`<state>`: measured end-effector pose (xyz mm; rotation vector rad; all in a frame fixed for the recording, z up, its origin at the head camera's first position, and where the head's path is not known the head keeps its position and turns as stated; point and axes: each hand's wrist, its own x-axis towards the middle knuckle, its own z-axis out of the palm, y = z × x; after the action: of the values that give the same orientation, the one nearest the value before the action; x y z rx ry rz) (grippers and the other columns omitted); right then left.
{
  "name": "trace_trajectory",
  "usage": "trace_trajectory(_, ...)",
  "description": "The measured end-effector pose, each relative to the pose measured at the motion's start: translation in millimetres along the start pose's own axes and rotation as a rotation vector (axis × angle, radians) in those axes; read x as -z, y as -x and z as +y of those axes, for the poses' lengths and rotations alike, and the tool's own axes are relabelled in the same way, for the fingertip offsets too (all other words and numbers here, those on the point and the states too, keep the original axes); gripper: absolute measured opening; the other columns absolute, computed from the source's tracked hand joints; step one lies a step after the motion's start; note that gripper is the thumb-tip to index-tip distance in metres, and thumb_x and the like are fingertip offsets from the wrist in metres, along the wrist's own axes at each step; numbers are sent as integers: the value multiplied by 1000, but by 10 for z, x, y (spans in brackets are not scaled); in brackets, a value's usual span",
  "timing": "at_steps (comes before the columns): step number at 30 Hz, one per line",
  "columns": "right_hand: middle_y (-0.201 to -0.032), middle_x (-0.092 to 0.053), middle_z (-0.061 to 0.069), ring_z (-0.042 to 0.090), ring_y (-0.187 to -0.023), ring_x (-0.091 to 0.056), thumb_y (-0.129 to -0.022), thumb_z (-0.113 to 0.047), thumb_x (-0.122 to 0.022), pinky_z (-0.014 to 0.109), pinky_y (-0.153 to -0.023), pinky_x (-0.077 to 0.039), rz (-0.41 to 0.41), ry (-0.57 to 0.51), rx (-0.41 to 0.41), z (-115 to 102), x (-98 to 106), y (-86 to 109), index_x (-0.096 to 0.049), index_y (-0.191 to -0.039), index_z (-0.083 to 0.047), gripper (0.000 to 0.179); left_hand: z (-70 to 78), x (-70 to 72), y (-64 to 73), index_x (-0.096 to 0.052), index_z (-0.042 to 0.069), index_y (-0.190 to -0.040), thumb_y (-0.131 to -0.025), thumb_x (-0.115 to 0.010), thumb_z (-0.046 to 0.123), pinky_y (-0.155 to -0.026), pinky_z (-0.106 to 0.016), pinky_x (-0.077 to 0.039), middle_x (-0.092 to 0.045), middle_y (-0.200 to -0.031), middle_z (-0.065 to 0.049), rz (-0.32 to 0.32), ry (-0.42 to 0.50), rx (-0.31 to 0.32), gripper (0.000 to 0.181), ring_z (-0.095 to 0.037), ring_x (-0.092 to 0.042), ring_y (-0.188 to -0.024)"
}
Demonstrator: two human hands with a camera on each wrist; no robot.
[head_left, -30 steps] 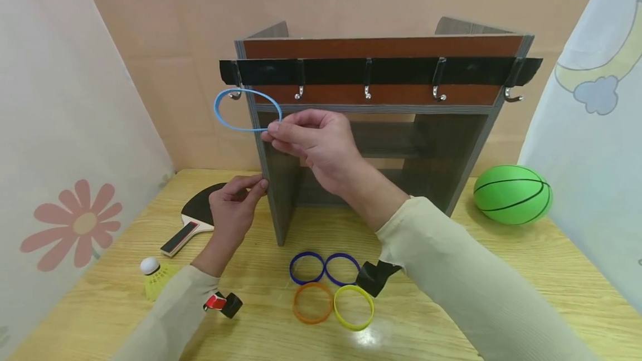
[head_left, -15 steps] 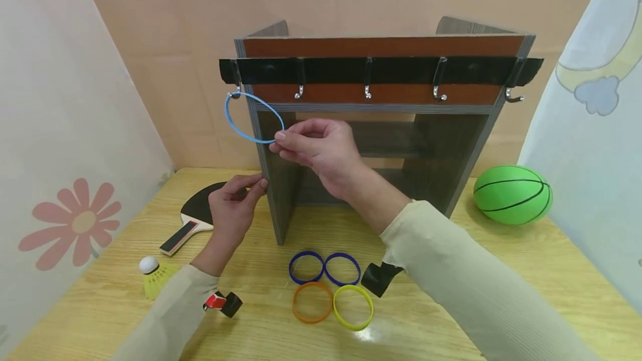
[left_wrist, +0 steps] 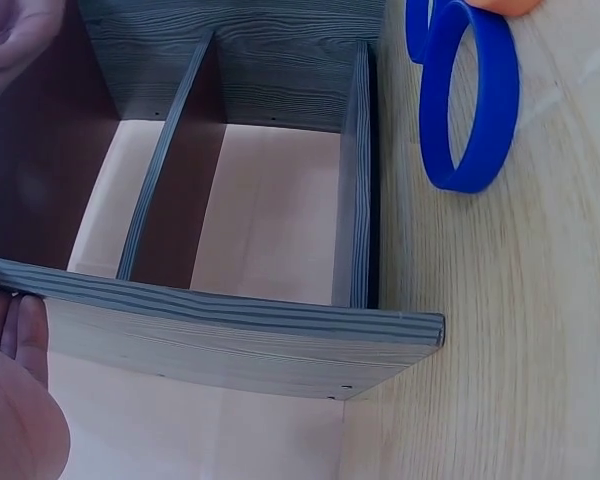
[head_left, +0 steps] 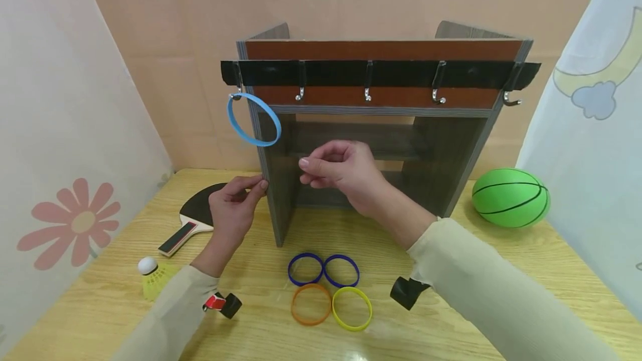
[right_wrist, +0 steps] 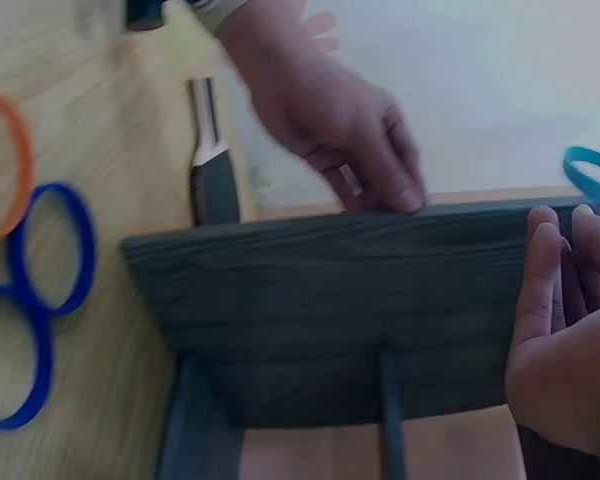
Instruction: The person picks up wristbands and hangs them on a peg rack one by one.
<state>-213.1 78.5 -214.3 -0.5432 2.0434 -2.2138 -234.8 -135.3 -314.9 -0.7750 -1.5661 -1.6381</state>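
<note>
A light blue silicone wristband [head_left: 261, 142] hangs from the leftmost hook [head_left: 236, 96] on the black strip across the grey wooden shelf [head_left: 446, 155]. My right hand [head_left: 346, 171] is below and right of the band, apart from it, fingers loosely curled with nothing in them. My left hand [head_left: 234, 205] pinches the front edge of the shelf's left side panel [head_left: 282, 194]; in the left wrist view its fingers [left_wrist: 28, 335] lie against the panel's outer face. The right wrist view also shows the hanging band [right_wrist: 588, 184] beyond my right fingers.
On the table before the shelf lie two dark blue wristbands [head_left: 289, 272], an orange one [head_left: 293, 306] and a yellow one [head_left: 371, 312]. A table tennis bat [head_left: 180, 237] and yellow shuttlecock [head_left: 156, 278] are at left, a green ball [head_left: 511, 198] at right. Other hooks [head_left: 368, 94] line the strip.
The light blue wristband, pinched in my right hand before, now hangs on the leftmost hook. My right hand has let go and moved down and right. The left hand stays put.
</note>
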Motion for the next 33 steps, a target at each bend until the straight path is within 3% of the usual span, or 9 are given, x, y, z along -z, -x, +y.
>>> trace_trajectory(5, -90, -66, 18, 28, -76, -68, -85, -9, -72, 40, -73, -57, -12, 103, -74, 212, 131, 107, -64, -91, 2, 15, -168, 57, 34, -66, -18, -88, -78, -62, -23, -62, -21, -55, -65, -78, -19, 12, 7, 8, 12, -10, -64, -64)
trace_trajectory(9, -83, -66, 17, 32, -76, -66, -84, -12, -74, 41, -72, -57, -28, 194, -128, 449, 279, 219, -65, -89, 1, 17, -207, 65, 49, -67, -17, -88, -79, -63, -22, -58, -21, -54, -66, -78, -16, 19, 14, 27, 12, -13, -64, -62)
trace_trajectory(15, -83, -66, 19, 34, -76, -65, -84, -9, -72, 43, -68, -57, -126, 332, -153, 854, 586, 420, -66, -89, 3, 15, -38, 16, 21, -63, -22, -87, -78, -60, -25, -59, -21, -54, -62, -76, -26, 1, 10, 18, 9, -7, -64, -64)
trace_trajectory(20, -77, -65, 12, 26, -69, -61, -82, -5, -71, 43, -62, -55, -137, 436, -173, 1096, 798, 577, -65, -91, 6, 16, 66, -16, -5, -62, -23, -86, -78, -59, -26, -59, -19, -54, -61, -75, -27, -8, 10, 10, 9, -6, -63, -64)
trace_trajectory(26, -77, -64, 7, 18, -67, -58, -80, -4, -71, 38, -59, -54, -138, 502, -206, 1222, 928, 662, -64, -92, 6, 17, 59, -12, -12, -62, -23, -86, -77, -59, -27, -56, -19, -52, -60, -74, -27, -3, -6, 7, 10, -6, -62, -63)
trace_trajectory(33, -79, -62, 6, 17, -71, -59, -80, -7, -73, 33, -59, -54, -170, 552, -247, 1337, 950, 665, -61, -101, 9, 30, -171, 39, 14, -65, -20, -87, -77, -60, -27, -56, -18, -52, -63, -75, -20, 7, 11, -5, 14, -8, -63, -62)
